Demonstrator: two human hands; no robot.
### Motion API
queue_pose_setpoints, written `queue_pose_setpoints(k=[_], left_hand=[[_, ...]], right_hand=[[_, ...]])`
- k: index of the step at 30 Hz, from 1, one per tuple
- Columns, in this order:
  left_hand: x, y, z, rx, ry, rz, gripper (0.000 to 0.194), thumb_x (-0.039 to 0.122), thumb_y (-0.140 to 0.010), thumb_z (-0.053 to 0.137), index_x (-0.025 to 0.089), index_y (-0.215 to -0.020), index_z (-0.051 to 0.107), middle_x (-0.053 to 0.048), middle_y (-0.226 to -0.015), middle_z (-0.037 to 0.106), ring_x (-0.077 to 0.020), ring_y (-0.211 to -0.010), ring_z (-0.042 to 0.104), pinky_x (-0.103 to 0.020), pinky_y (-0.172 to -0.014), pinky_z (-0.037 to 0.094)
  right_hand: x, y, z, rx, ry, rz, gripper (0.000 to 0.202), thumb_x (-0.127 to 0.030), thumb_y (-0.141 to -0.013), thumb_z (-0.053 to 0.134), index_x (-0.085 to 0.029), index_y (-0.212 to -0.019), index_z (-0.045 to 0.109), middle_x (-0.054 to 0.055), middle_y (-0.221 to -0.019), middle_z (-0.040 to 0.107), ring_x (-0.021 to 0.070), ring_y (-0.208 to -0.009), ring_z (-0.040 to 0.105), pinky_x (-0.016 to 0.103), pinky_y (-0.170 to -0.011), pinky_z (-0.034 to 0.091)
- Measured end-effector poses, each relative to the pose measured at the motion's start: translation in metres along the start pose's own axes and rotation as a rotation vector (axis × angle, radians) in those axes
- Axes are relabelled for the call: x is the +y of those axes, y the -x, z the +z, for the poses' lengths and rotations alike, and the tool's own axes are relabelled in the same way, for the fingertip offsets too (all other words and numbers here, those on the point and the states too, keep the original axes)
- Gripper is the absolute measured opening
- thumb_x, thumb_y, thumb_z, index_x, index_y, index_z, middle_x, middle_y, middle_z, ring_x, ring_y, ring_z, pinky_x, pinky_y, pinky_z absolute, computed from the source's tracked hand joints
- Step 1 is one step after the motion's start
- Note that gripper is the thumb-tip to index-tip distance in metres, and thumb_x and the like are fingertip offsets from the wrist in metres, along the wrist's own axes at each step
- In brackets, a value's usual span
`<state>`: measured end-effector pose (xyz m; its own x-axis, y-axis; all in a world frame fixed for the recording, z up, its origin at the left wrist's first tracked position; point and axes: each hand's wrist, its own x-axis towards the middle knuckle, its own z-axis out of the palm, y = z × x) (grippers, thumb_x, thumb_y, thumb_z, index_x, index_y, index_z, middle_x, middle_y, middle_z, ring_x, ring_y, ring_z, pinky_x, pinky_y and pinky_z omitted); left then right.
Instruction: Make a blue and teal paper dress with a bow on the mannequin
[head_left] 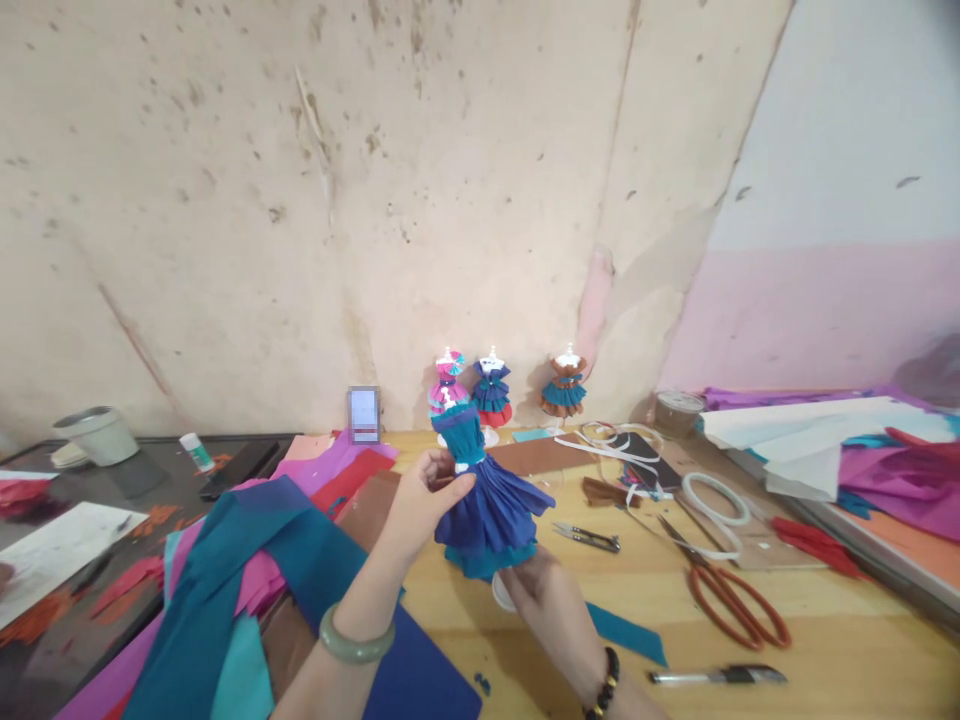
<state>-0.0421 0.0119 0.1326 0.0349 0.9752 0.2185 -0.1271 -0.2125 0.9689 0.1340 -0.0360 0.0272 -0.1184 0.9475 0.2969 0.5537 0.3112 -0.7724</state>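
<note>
No writing, brand or number can be read anywhere. Left of and beyond the dressed miniature mannequin (491,495), the upright phone-like device (365,414) has a lit screen, but it is pixelated past reading. Farther left of the mannequin, the white glue-stick-like tube (196,452) bears a green band, too small for any lettering to be made out. To the mannequin's right and nearer the viewer, the pen (716,676) is too blurred to show any legible print.
</note>
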Motion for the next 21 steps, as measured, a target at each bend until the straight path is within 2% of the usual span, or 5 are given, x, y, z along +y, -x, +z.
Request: queue_pose_setpoints(k=[5,10,15,21], left_hand=[[-0.009,-0.004,-0.006,0.011,0.02,-0.019,0.041,0.038,-0.061,0.085,0.016,-0.091,0.068,-0.008,-0.096,0.076,-0.0212,-0.09,0.069,-0.033,-0.087,0.051],[-0.016,-0.009,-0.021,0.037,-0.04,-0.017,0.041,0.039,-0.06,0.085,0.016,-0.091,0.074,-0.009,-0.097,0.077,-0.0232,-0.09,0.071,-0.033,-0.087,0.052],[-0.022,-0.017,-0.034,0.069,-0.023,0.008,0.04,0.041,-0.06,0.086,0.016,-0.09,0.075,-0.008,-0.092,0.078,-0.0202,-0.082,0.071,-0.028,-0.078,0.054],[-0.024,-0.016,-0.033,0.028,0.009,0.013,0.038,0.035,-0.064,0.085,0.017,-0.095,0.075,-0.007,-0.095,0.077,-0.0189,-0.084,0.07,-0.027,-0.078,0.054]], right_hand=[[-0.002,-0.003,0.012,-0.025,-0.03,0.019,0.038,-0.04,-0.093,0.047,-0.017,-0.073,0.069,0.011,-0.081,0.071,0.0231,-0.078,0.066,0.03,-0.075,0.049],[-0.006,-0.003,0.017,-0.078,-0.122,0.008,0.021,-0.031,-0.09,0.054,-0.018,-0.096,0.07,0.011,-0.098,0.072,0.0243,-0.092,0.067,0.033,-0.084,0.051],[-0.004,0.002,0.009,-0.078,-0.125,-0.085,0.03,-0.027,-0.086,0.061,-0.021,-0.115,0.067,0.012,-0.119,0.066,0.0272,-0.112,0.06,0.041,-0.097,0.048],[0.002,0.004,0.008,-0.067,-0.212,-0.098,0.036,-0.031,-0.087,0.064,-0.021,-0.121,0.064,0.012,-0.123,0.066,0.0265,-0.118,0.059,0.044,-0.104,0.045]])
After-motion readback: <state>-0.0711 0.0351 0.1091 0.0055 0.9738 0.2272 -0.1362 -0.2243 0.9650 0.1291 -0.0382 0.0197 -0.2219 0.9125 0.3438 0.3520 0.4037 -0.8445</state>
